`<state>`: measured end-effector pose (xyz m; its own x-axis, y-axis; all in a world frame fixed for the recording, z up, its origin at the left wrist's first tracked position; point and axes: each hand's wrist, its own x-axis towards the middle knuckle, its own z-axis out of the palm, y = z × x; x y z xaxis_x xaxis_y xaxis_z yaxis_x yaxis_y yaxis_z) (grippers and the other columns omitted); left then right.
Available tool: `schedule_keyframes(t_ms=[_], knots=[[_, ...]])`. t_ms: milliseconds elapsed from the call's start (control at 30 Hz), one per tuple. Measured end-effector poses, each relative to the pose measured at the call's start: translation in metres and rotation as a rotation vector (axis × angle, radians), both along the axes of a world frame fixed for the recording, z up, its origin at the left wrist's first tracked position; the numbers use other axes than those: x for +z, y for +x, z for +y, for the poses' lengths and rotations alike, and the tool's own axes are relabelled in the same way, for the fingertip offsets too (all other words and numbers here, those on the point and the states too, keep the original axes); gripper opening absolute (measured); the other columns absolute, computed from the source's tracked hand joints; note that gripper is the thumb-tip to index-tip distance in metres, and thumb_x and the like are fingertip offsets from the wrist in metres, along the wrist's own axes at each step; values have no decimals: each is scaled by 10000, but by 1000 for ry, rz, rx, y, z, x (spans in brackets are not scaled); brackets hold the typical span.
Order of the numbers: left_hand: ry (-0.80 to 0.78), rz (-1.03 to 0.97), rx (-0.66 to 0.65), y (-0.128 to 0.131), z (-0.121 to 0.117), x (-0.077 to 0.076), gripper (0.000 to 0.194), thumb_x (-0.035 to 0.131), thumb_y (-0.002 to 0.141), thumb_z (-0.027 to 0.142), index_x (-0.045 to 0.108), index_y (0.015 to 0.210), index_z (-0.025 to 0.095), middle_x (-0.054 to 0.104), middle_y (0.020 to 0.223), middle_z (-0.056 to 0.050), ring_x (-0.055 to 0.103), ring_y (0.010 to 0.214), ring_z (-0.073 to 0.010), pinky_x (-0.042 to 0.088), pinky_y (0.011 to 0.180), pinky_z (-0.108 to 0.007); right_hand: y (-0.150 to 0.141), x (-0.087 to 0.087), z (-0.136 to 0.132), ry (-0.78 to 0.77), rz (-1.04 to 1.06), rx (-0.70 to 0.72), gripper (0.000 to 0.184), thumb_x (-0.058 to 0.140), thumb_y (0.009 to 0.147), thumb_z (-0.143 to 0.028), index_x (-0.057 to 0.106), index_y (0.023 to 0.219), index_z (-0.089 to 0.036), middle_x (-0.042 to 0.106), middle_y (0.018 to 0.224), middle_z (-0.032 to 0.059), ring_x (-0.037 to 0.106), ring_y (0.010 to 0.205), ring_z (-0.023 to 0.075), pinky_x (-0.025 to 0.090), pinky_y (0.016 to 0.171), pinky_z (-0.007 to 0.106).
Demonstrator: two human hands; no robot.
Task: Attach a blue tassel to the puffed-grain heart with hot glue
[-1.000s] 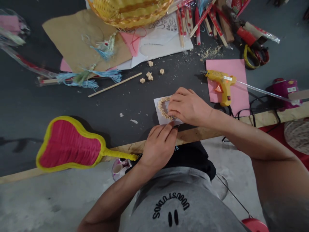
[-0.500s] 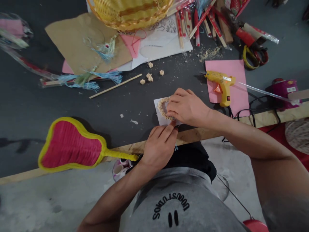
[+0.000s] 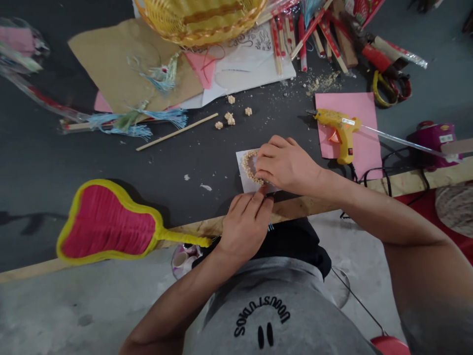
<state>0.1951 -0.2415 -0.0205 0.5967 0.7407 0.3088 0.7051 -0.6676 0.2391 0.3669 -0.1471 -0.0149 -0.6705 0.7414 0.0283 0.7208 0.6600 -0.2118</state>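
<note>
On the dark table, close to its front edge, lies a small white card [image 3: 241, 170] bearing a curved outline of little tan pieces [image 3: 246, 168]. My right hand [image 3: 287, 164] covers the right part of this outline, its fingers curled and closed. Whatever is under or between those fingertips is hidden. Below it, my left hand [image 3: 247, 224] rests across the wooden edge with fingers stretched out. Its index fingertip touches the card's lower edge near my right hand. Beyond the card sit several small tan clusters [image 3: 229, 118] and a thin wooden stick [image 3: 177, 132].
A yellow glue gun [image 3: 344, 130] lies on pink paper [image 3: 369, 143] at right, scissors [image 3: 384, 89] behind it. A yellow-rimmed magenta fan [image 3: 111, 222] overhangs the front edge at left. A wicker basket [image 3: 203, 34], papers, tassels [image 3: 129, 122] and red-wrapped sticks fill the back.
The left fingers have shifted very slightly at the card's lower edge. My right hand keeps its place, and the view has moved only a little.
</note>
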Motion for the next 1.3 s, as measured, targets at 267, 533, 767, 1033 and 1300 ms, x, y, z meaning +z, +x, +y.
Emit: schedule_keyframes(t_ms=[267, 533, 767, 1033, 1300], knots=[[-5, 77, -9, 1, 3, 7, 157, 580, 892, 88, 674, 1019, 89, 734, 1062, -144, 655, 834, -259, 561, 752, -408, -1, -2, -1, 20, -7, -2, 181, 546, 994, -288, 680, 935, -182, 679, 1019, 66, 454, 976, 235, 269, 721, 353], [-6, 79, -11, 1, 2, 5, 157, 581, 895, 104, 661, 1029, 86, 734, 1076, -161, 660, 842, -263, 561, 764, -412, 9, 5, -2, -33, 148, 38, 241, 439, 1004, -183, 680, 1005, -165, 680, 1057, 82, 502, 979, 220, 371, 790, 362], [-138, -27, 18, -3, 9, 11, 120, 498, 919, 94, 609, 923, 141, 749, 958, -115, 693, 800, -247, 562, 720, -396, 30, 14, -38, 32, 340, -41, 294, 422, 936, -76, 669, 1063, -172, 687, 1040, 87, 540, 954, 221, 460, 829, 378], [-404, -147, 106, -13, 19, 18, 196, 430, 949, 101, 469, 1111, 203, 734, 1056, -76, 736, 911, -214, 576, 764, -330, 26, 0, -92, 12, 270, -120, 320, 461, 902, -71, 704, 1087, -166, 712, 1023, 80, 542, 901, 222, 412, 722, 361], [-397, -96, 76, -14, 21, 20, 227, 438, 926, 72, 467, 1101, 214, 744, 1009, -60, 752, 871, -207, 580, 729, -303, 17, -6, -96, 103, 146, -37, 377, 534, 921, -152, 649, 1252, -294, 686, 1052, 53, 477, 928, 234, 326, 770, 392]])
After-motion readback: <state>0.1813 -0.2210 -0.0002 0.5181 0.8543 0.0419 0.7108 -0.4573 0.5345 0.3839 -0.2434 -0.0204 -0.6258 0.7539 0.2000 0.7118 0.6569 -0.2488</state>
